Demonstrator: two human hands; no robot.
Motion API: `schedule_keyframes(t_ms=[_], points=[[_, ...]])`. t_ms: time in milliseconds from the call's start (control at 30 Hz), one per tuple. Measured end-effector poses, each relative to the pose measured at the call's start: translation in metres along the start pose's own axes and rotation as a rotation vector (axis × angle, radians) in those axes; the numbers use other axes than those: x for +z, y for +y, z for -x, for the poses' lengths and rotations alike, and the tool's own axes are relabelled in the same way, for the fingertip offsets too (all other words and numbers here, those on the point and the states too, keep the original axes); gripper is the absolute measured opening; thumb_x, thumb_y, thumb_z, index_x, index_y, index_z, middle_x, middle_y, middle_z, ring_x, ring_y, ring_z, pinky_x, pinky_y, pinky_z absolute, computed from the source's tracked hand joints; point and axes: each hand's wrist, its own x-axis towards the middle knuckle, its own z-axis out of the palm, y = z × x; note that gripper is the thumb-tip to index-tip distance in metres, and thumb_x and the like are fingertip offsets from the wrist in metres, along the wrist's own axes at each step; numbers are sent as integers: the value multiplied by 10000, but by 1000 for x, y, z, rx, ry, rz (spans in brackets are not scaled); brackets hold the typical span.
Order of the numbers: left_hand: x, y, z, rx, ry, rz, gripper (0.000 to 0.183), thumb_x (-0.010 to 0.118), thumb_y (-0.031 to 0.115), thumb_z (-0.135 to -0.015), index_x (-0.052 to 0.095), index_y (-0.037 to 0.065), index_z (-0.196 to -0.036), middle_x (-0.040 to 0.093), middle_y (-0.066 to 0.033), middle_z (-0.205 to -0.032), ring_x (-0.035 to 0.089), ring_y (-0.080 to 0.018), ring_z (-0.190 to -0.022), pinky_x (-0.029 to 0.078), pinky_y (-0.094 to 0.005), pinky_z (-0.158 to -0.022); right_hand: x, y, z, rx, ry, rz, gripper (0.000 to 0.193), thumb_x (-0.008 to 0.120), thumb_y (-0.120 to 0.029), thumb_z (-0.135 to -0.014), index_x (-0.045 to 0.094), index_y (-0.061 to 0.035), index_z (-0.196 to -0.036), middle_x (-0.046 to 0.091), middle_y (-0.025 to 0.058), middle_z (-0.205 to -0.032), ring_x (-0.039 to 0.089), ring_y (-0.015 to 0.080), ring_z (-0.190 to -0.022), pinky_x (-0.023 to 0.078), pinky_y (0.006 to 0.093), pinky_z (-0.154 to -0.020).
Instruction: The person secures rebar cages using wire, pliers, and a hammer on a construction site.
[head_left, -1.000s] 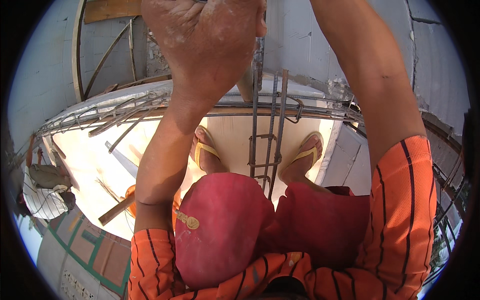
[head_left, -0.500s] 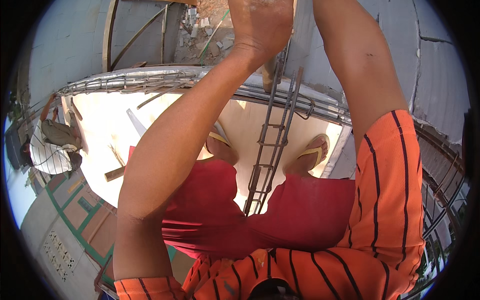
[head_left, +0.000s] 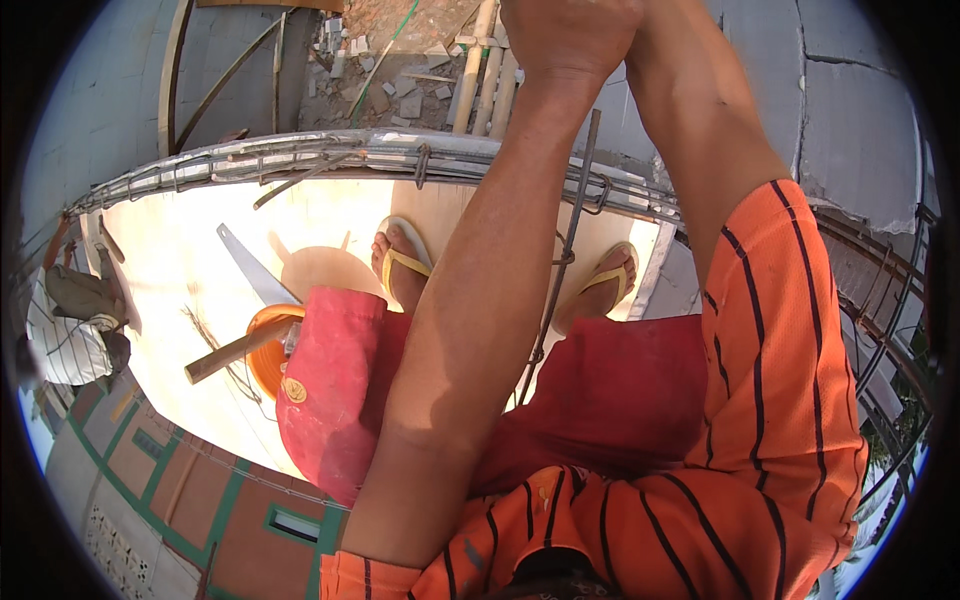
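My left hand [head_left: 575, 35] reaches up to the top edge of the view. Its back shows, but its fingers are hidden or cut off. My right forearm [head_left: 700, 110] rises beside it, and the right hand is beyond the edge or behind the left. Just below the hands, a steel rebar piece [head_left: 572, 225] with tie loops runs down between my legs; whether either hand touches it cannot be seen. Across the far edge of the pale plywood deck [head_left: 180, 260] lies a long rebar bundle [head_left: 300, 155] with stirrups.
Left of my knee are an orange bucket [head_left: 265, 370], a wooden handle [head_left: 235, 352] across it, and a handsaw [head_left: 250, 265]. A crouching co-worker [head_left: 75, 320] is at the far left. Beyond the deck edge, the ground [head_left: 400, 95] lies lower, with rubble and bamboo poles [head_left: 490, 85].
My left arm has swung right, closer to my right arm. The rebar between my legs has turned or shifted, showing less of its ladder shape. The bucket and my left foot have come into fuller view.
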Motion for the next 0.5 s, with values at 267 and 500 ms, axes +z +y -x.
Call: schedule_keyframes(t_ms=[267,500], points=[[7,3,3,-45,0,-88,285,522,202,-845,618,-19,-691,592,-272,-655,606,-427,-640,457,-478,-583,4,-16,13,-39,24,2,330,442,-325,-966,606,-57,-865,464,-6,-584,397,109,-460,321,270,-412],[3,1,3,-51,9,-74,279,517,176,-830,580,-27,-650,575,-254,-611,569,-407,-569,426,-481,-552,9,-24,-12,-72,41,1,351,443,-350,-972,608,-57,-871,461,-15,-585,391,101,-460,315,259,-416]])
